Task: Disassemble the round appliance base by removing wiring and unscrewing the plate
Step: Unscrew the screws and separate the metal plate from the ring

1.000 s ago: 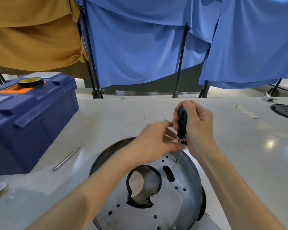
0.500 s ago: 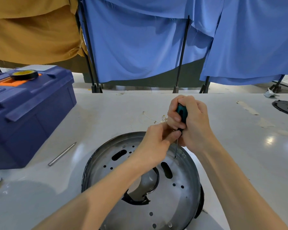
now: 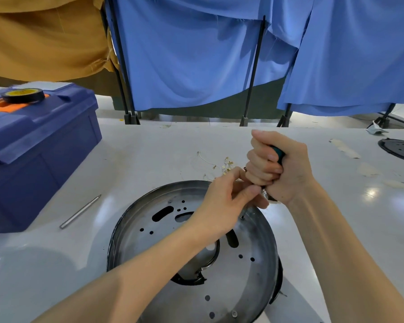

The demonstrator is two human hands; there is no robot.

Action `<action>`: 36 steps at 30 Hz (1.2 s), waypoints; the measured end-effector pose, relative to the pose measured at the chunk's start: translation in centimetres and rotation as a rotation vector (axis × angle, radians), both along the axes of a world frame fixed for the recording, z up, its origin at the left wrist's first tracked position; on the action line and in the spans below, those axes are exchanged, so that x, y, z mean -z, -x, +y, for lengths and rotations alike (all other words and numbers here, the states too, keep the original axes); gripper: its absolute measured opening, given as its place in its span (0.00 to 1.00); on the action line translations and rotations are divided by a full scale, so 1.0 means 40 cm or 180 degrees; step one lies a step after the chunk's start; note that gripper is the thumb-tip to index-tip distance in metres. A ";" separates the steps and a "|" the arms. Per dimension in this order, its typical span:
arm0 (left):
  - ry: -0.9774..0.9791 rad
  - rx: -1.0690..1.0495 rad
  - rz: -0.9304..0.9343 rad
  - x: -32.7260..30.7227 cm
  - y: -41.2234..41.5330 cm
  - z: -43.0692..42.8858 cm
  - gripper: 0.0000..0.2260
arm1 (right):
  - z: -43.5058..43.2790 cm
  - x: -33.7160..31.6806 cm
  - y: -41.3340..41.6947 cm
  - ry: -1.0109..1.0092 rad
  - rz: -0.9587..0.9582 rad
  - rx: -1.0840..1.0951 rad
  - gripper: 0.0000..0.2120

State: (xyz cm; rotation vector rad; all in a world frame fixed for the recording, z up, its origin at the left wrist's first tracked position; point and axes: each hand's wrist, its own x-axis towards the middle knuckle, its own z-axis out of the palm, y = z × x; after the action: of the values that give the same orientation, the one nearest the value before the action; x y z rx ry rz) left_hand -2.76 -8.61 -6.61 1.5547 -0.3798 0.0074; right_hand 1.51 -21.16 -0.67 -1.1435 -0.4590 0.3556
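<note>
The round metal appliance base [image 3: 254, 271] lies on the white table in front of me, its perforated plate facing up, with a large black-rimmed opening near the middle. My right hand [image 3: 282, 171] grips the teal handle of a screwdriver [image 3: 278, 153], held upright with its tip on a screw [image 3: 242, 217] near the plate's far rim. My left hand [image 3: 224, 203] pinches the screwdriver's shaft just below the handle. A loose bundle of thin wires with brass terminals [image 3: 219, 165] lies on the table beyond the base.
A blue toolbox [image 3: 40, 145] with a roll of black tape [image 3: 23, 95] on its lid stands at the left. A metal rod [image 3: 79, 212] lies between toolbox and base. A black round part [image 3: 399, 149] sits at the far right. Blue and tan cloths hang behind.
The view has drifted so the base sits higher and further left. My right hand has turned on the handle, and my left hand has slid down onto the shaft.
</note>
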 end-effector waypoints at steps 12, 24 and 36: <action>-0.0442 -0.0062 -0.0150 -0.002 0.003 0.009 0.09 | 0.077 -0.007 0.005 0.0398 -0.0521 0.1895 0.25; -0.0410 0.0132 -0.0022 -0.016 -0.002 0.028 0.10 | 0.055 -0.015 -0.013 0.0444 -0.0311 0.0886 0.24; -0.0514 0.0192 -0.0103 -0.012 0.004 0.020 0.06 | 0.093 -0.028 -0.018 0.0300 -0.0256 0.1103 0.26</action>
State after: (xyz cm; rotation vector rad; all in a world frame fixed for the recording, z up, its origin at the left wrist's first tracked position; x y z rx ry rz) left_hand -2.91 -7.83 -6.12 1.7034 -0.4620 -0.0459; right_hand 2.22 -17.44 0.45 -1.3071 -0.3083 0.0295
